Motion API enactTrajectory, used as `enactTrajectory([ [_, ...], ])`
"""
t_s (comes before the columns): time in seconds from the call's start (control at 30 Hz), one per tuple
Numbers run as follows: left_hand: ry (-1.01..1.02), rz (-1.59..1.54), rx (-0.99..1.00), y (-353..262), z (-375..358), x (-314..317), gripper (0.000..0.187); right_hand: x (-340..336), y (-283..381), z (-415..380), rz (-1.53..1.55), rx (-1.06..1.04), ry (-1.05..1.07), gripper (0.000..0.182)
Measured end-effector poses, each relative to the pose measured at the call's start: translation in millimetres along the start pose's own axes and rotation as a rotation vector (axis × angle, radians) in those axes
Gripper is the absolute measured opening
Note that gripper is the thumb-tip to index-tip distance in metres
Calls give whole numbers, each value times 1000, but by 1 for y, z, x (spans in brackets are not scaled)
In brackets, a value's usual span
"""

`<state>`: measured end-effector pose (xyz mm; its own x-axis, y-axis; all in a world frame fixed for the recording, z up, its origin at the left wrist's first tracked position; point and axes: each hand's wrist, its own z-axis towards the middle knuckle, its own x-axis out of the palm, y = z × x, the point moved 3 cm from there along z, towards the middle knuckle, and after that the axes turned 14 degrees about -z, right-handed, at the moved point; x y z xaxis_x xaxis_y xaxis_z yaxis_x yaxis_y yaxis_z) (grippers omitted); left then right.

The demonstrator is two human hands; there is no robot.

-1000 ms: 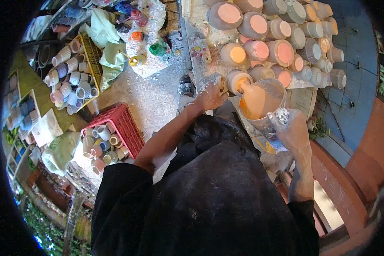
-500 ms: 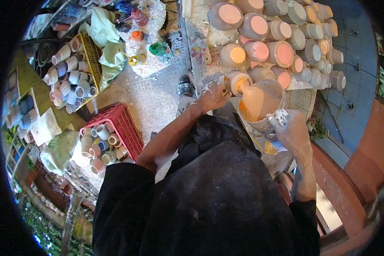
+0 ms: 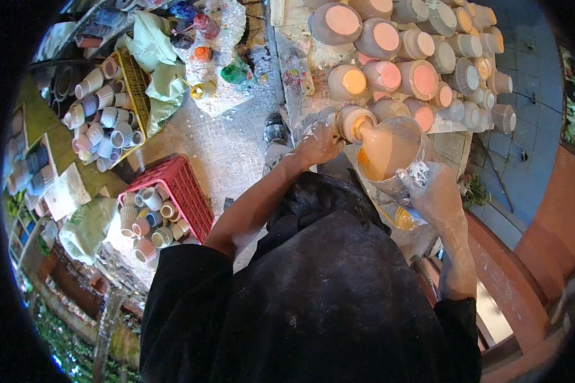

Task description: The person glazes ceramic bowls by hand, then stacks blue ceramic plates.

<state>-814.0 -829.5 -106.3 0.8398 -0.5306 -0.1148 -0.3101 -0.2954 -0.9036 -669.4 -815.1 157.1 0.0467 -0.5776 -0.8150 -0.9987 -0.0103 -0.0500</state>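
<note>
My left hand point(image 3: 319, 143) is wrapped round a small grey, pot-shaped mould point(image 3: 347, 123), which leans toward the bucket beside it. Thick orange-tan liquid point(image 3: 390, 150) runs over the lip of a tilted bucket point(image 3: 423, 145) into the mould's mouth. Gripping the bucket's near right side is my right hand point(image 3: 437, 191), its thumb white with dried material. More orange coats the inside of the bucket wall. Just beyond the mould, several round moulds filled with pink or orange liquid stand close together, among them an orange-filled one point(image 3: 347, 82) and a pink-filled one point(image 3: 384, 76).
The filled moulds cover a splattered worktable point(image 3: 294, 57). To the left, a red crate point(image 3: 195, 198) and a yellow crate point(image 3: 137, 89) hold many small pots. Paint containers, including a green one point(image 3: 236, 73), sit on a stained sheet. Behind my right hand lies an orange-stained container point(image 3: 404, 218).
The liquid keeps flowing from the bucket into the mould. Both hands keep their grip, with the mould and bucket shifted only very slightly.
</note>
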Motion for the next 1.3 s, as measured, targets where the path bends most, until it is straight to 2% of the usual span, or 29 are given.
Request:
enactTrajectory([
  [0.03, 25, 37, -41, 0, 0, 0, 49, 0, 1, 1, -12, -5, 3, 27],
  [0.13, 25, 2, 31, -7, -2, -2, 43, -2, 3, 0, -25, 4, 2, 27],
  [0.23, -72, 92, 20, -15, -8, -2, 44, -7, 6, 1, -10, 22, -19, 26],
  [0.43, -1, -42, -10, -10, -4, 3, 59, -10, 9, 2, -85, -20, 6, 27],
  [0.53, -90, 66, 49, -8, -8, 5, 69, -7, 6, 3, -64, 1, -1, 28],
  [0.6, -50, 16, 61, -4, -4, 6, 72, -9, 6, 5, 31, 19, 29, 29],
  [0.7, 12, -21, 62, -12, -5, -2, 78, -9, 13, 2, -130, -61, 5, 30],
  [0.73, 34, -30, 65, -15, -4, -3, 79, -9, 12, 3, -97, -20, 0, 30],
  [0.8, -12, -3, 68, -4, -3, 5, 79, -9, 11, 4, -32, 55, -7, 30],
  [0.93, -63, 69, 20, -9, -7, 3, 79, -1, 5, 3, -110, -44, -45, 28],
  [1.03, 5, 4, 10, -20, -10, -4, 74, -2, 7, 6, -71, -44, -26, 27],
  [1.13, -37, -6, 16, -6, -7, 4, 67, 0, 4, 6, -87, -57, -29, 26],
  [1.23, 71, -33, 10, -7, -3, 3, 65, 2, 2, 6, -113, -42, -38, 27],
  [1.3, 15, -43, 51, -8, -5, 3, 60, -3, 8, 5, -87, -17, 7, 26],
])
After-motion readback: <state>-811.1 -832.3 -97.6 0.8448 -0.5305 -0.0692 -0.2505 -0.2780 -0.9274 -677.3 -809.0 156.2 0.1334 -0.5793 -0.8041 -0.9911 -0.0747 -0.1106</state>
